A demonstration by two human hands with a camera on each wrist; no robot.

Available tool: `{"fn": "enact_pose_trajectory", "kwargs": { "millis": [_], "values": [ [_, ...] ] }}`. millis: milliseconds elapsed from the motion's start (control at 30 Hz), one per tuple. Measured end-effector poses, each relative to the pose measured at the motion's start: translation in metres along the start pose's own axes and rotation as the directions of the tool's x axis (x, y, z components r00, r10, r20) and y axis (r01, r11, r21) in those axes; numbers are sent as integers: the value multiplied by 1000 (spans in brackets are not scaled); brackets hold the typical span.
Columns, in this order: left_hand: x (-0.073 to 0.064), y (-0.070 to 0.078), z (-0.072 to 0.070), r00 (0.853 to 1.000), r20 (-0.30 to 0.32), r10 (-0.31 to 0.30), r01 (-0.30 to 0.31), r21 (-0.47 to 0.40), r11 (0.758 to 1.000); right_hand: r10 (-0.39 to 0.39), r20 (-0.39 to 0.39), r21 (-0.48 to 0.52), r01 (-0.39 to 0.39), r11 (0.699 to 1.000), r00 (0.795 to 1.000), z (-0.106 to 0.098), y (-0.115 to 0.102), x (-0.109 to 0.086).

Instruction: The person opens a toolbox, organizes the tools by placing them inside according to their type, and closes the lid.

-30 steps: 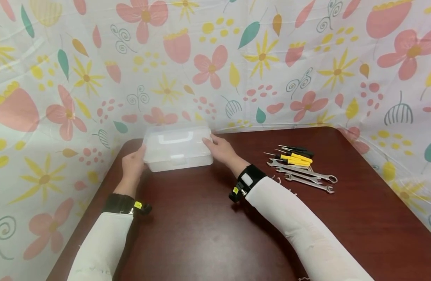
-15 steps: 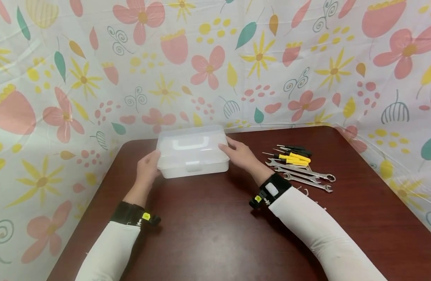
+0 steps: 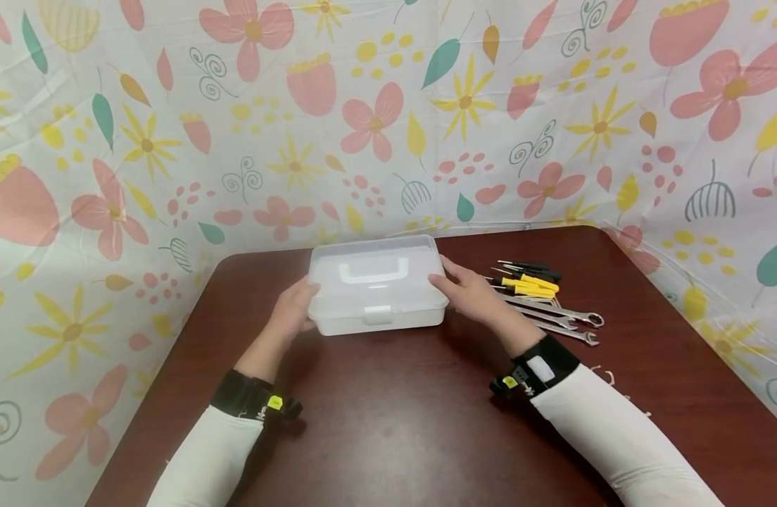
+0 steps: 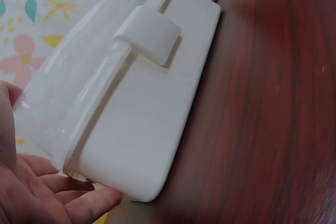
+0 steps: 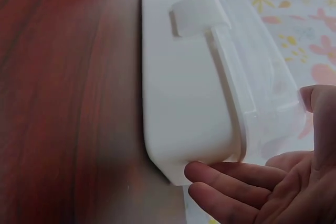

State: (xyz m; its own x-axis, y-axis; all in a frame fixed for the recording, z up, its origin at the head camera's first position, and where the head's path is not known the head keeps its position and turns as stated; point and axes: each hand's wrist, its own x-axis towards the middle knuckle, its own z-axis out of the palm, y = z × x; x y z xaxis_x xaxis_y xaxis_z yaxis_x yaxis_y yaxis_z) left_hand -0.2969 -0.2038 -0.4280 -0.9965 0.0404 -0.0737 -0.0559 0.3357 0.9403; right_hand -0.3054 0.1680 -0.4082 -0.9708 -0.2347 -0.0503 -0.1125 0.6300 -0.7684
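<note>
A white plastic storage box [image 3: 377, 289] with a translucent lid, a folded carry handle [image 3: 374, 271] and a front latch [image 3: 378, 315] is at the far middle of the table, its lid closed. My left hand [image 3: 293, 310] holds its left end, thumb up at the lid and fingers low by the base. At the right end, my right hand [image 3: 474, 292] grips it the same way. In the left wrist view the fingers [image 4: 92, 203] touch the lower corner. The right wrist view has the fingertips [image 5: 202, 171] against the base's end. What lies inside cannot be seen.
On the dark red-brown table [image 3: 388, 436], right of the box, lie several yellow-handled screwdrivers [image 3: 531, 285], black-handled screwdrivers [image 3: 531, 270] and several wrenches [image 3: 566, 320]. My right forearm passes in front of them. A floral curtain [image 3: 376, 141] hangs close behind the table and along both sides.
Both hands have moved the box to the right and slightly nearer to me across the table. Their hold on its two ends stays the same. The tools have not moved.
</note>
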Motion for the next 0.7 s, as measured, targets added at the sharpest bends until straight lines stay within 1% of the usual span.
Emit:
{"fn": "enact_pose_trajectory", "kwargs": {
  "millis": [100,267,400,500,600,633,700],
  "values": [
    [-5,3,6,998,56,19,-20,16,1000,-10,14,-12,10,1000,1000,-6,2,-11],
    [-9,9,16,994,107,12,-14,14,1000,-20,16,-52,21,998,1000,-14,5,-28],
    [-11,13,22,991,134,-5,3,12,1000,-43,16,-91,44,995,999,-16,6,-38],
    [-14,15,24,990,140,-20,15,41,999,-64,18,-117,66,991,998,-18,6,-42],
    [-16,18,25,988,151,-30,17,87,996,-70,25,-121,73,990,997,-21,6,-44],
    [-16,18,26,988,154,-25,11,96,995,-72,28,-117,75,990,997,-23,6,-44],
    [-16,20,27,986,166,-4,-10,86,996,-70,36,-105,74,992,997,-25,7,-44]
  ]
}}
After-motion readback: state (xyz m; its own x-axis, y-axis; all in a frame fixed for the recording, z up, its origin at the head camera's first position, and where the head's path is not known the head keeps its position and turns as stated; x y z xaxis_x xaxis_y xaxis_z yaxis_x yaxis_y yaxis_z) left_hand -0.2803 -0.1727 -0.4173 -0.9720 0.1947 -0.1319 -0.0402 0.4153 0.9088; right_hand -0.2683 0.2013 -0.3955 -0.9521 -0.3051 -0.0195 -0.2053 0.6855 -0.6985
